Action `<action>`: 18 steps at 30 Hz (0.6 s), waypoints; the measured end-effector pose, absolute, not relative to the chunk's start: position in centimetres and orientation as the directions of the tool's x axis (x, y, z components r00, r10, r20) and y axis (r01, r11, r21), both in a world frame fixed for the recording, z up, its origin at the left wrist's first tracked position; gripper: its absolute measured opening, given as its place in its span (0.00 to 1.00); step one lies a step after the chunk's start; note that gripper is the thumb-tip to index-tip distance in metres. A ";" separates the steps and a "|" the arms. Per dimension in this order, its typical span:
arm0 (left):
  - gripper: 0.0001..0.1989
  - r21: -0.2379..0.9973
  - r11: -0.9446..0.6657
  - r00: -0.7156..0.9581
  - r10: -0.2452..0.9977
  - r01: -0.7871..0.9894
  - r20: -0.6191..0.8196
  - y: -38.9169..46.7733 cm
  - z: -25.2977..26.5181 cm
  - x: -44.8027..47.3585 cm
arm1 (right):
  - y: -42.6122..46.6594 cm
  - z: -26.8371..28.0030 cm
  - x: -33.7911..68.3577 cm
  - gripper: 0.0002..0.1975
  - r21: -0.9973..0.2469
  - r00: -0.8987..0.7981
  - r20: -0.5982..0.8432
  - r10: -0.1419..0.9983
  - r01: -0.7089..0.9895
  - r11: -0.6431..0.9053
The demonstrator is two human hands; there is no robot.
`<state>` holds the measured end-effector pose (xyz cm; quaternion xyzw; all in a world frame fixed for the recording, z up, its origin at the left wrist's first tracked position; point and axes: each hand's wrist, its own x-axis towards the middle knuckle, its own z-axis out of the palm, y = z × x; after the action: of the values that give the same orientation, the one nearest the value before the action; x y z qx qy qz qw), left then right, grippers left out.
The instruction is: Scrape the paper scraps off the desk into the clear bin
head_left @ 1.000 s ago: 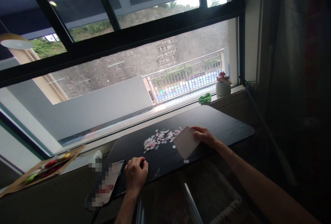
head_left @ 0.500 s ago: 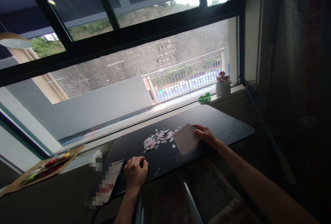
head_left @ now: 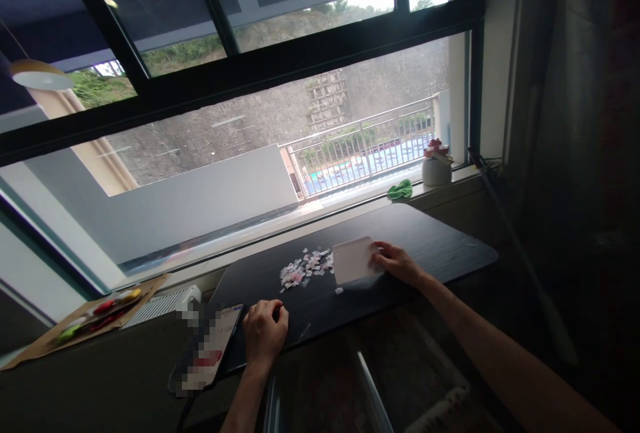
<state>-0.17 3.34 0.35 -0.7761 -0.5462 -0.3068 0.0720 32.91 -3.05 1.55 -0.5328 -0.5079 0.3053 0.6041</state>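
A flat white card point(head_left: 353, 261) with rounded corners is pinched at its right edge by my right hand point(head_left: 395, 263), tilted up over the dark tabletop. Its left edge meets a pile of small white and pinkish paper scraps point(head_left: 305, 268) and hides part of it. One loose scrap point(head_left: 339, 290) lies below the card's lower edge. My left hand point(head_left: 265, 328) rests at the near edge of the dark table point(head_left: 415, 233), fingers curled in, with nothing visible in them. Beside it on the left stands a phone point(head_left: 227, 333), partly blurred out.
Along the window sill are a white jar point(head_left: 437, 170) with a red top and a green cloth point(head_left: 401, 189). At left, brown paper point(head_left: 30, 348) carries colourful items near a white ridged box point(head_left: 163, 306). A long pole point(head_left: 520, 246) leans at the right.
My right hand has turned the card, so its lower edge now lies more level and its left edge sits closer to the pile. My left hand has stayed in place. The view shifted slightly.
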 end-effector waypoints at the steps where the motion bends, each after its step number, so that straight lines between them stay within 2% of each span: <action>1: 0.12 0.219 -0.393 0.216 0.801 0.893 0.559 3.3 0.3 -0.2 | -3.1 1.6 32.9 0.18 -0.952 0.286 0.291 0.913 0.181 0.247; 6: 0.12 0.209 -0.396 0.212 0.786 0.894 0.581 3.4 0.1 -0.2 | -3.0 1.5 33.1 0.16 -0.926 0.370 0.337 0.866 0.295 0.235; 8: 0.12 0.209 -0.394 0.211 0.786 0.895 0.581 3.4 0.1 -0.2 | -3.0 1.5 33.1 0.16 -0.931 0.400 0.335 0.853 0.279 0.234; 11: 0.11 0.211 -0.389 0.207 0.790 0.897 0.576 3.4 0.2 -0.2 | -3.2 1.8 32.8 0.17 -0.950 0.333 0.295 0.895 0.205 0.237; 14: 0.11 0.219 -0.388 0.206 0.796 0.895 0.570 3.4 0.2 -0.2 | -3.4 2.0 32.6 0.18 -0.945 0.253 0.294 0.922 0.221 0.240; 18: 0.12 0.223 -0.385 0.207 0.805 0.896 0.557 3.4 0.3 -0.2 | -3.4 1.9 32.9 0.17 -0.925 0.318 0.327 0.890 0.303 0.231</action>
<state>-0.17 3.35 0.29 -0.7732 -0.5497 -0.3073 0.0741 32.90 -3.36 1.90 -0.5661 -0.5267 0.2526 0.5816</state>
